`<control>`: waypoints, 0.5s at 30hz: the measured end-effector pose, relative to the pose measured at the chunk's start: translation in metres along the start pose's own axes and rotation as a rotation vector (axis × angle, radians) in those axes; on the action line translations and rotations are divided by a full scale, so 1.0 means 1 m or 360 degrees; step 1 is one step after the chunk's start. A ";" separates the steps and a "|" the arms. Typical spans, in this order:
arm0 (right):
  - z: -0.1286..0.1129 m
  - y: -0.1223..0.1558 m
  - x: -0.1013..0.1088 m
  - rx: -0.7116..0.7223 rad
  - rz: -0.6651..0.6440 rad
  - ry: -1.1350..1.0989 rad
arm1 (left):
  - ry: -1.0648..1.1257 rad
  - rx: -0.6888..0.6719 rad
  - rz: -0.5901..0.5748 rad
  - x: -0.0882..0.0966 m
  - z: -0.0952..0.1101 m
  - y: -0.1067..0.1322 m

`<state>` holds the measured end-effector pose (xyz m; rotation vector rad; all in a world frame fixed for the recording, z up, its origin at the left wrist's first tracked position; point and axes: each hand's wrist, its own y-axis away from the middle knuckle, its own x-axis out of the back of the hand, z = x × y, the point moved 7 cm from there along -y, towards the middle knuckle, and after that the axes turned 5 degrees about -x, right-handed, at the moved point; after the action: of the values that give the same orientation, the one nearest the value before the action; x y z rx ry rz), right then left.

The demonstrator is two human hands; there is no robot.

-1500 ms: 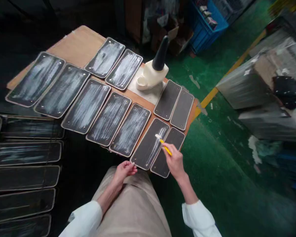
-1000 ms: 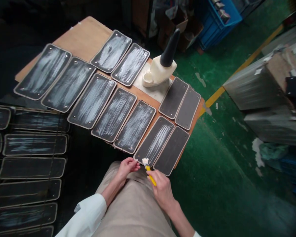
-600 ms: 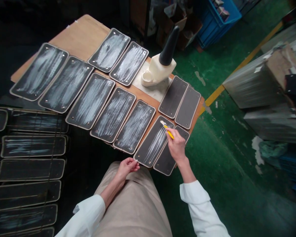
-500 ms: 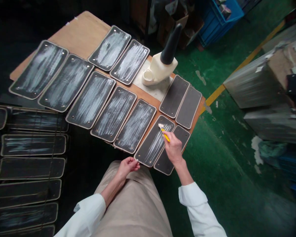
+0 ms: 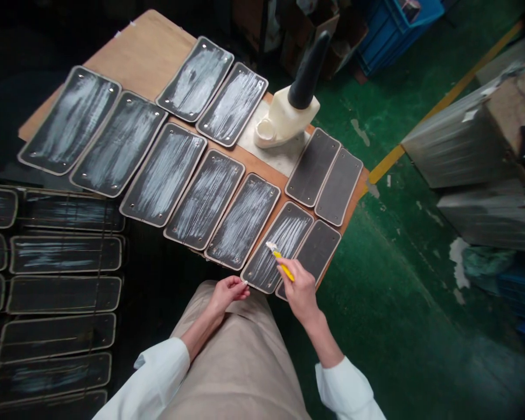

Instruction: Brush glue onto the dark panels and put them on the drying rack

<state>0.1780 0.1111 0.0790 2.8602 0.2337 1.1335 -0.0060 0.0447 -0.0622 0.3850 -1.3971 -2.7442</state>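
My right hand is closed on a brush with a yellow handle. Its white-coated bristles touch a dark rounded rectangular panel that carries fresh white streaks. At that panel's near left corner, my left hand pinches the edge between thumb and fingers. To the right, partly behind my right hand, lies a plain dark panel. On the left is another panel coated with white streaks. Beyond them stands a cream plastic bottle with a black cone-shaped top and an open round mouth.
Several more white-streaked panels cover the brown board, and two bare ones lie at its right end. A rack of similar panels stands at lower left. Blue crate and cardboard boxes sit on the green floor.
My right hand has drawn the brush toward me and slightly left along the panel. More white streaks show on its upper part. My left hand stays at the corner.
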 end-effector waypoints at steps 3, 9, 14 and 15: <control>0.001 0.010 -0.015 0.0062 -0.0130 0.0078 | 0.0004 -0.0002 0.0001 0.000 0.001 0.001; -0.010 0.062 -0.038 -0.0032 -0.0437 -0.0130 | 0.0015 -0.0015 0.0012 0.002 -0.004 -0.001; 0.026 0.007 0.012 -0.0081 -0.0177 -0.0228 | -0.0026 -0.0051 0.0012 -0.002 -0.004 0.000; 0.035 -0.009 0.026 -0.0062 -0.0068 -0.0185 | -0.0038 -0.0057 0.0010 -0.004 -0.004 0.000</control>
<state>0.2196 0.1242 0.0701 2.8598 0.2618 0.9502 -0.0017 0.0420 -0.0632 0.3463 -1.3497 -2.7736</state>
